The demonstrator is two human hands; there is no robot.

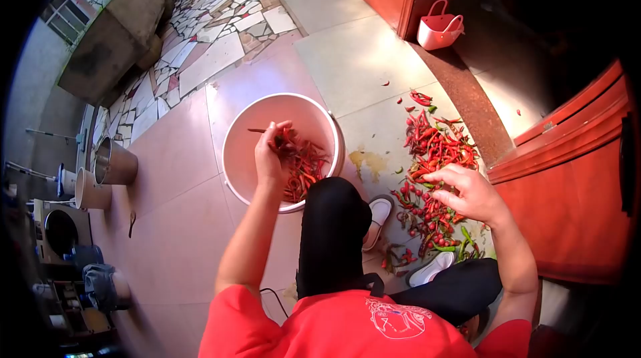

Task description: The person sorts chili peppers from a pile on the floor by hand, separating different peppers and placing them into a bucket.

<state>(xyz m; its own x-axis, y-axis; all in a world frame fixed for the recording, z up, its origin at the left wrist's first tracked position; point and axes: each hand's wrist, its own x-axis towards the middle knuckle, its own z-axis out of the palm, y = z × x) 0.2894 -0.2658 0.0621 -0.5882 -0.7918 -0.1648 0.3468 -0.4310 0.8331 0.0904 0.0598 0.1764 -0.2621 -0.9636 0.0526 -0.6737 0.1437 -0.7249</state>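
My left hand [270,154] is inside the mouth of a white bucket [250,111], its fingers curled around red chili peppers [286,136]. One pepper pokes out past the fingertips to the left. More red chilies [304,174] lie in the bucket below it. On the right, my right hand [467,192] hovers over or rests on a spread-out pile of chilies [437,148] on the floor; the contact is hard to judge. Its fingers are bent but apart, and I see nothing held in them. The pile is mostly red, with some green peppers [467,234] at its near end.
A pink-and-white handbag [439,30] stands by the red doorway [567,198]. Two buckets [115,161] and a washing machine [63,230] are at the left. My black-trousered knee [334,224] sits between bucket and pile, with my shoes [378,221] beside the peppers.
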